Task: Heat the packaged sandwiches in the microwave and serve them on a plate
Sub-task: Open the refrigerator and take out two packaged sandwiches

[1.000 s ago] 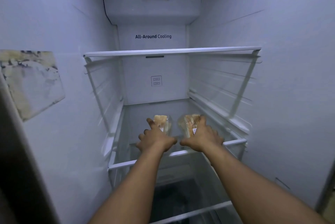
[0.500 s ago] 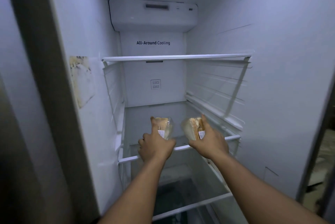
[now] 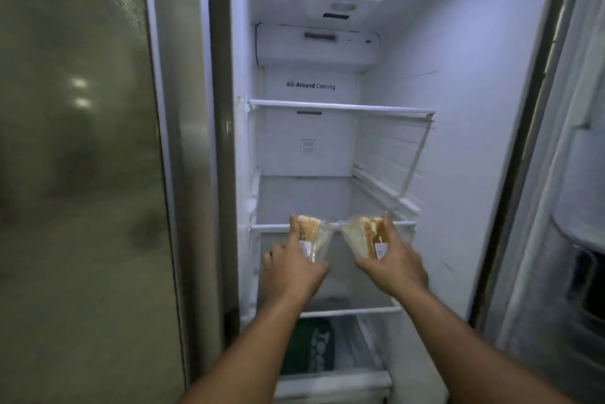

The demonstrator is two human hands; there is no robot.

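Two packaged sandwiches (image 3: 311,235) (image 3: 365,235) sit gripped by curled fingers, one above each hand (image 3: 293,272) (image 3: 391,267), before the fridge shelf (image 3: 265,228).

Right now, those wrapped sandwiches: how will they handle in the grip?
Left sandwich and right sandwich each sit in one hand, so probably light. Clear film looks crinkly, maybe slick. Soft bread likely squashes if the left hand or right hand squeezes.

Home kitchen, open side-by-side fridge (image 3: 458,109), glass shelves (image 3: 340,106), steel door (image 3: 82,174)
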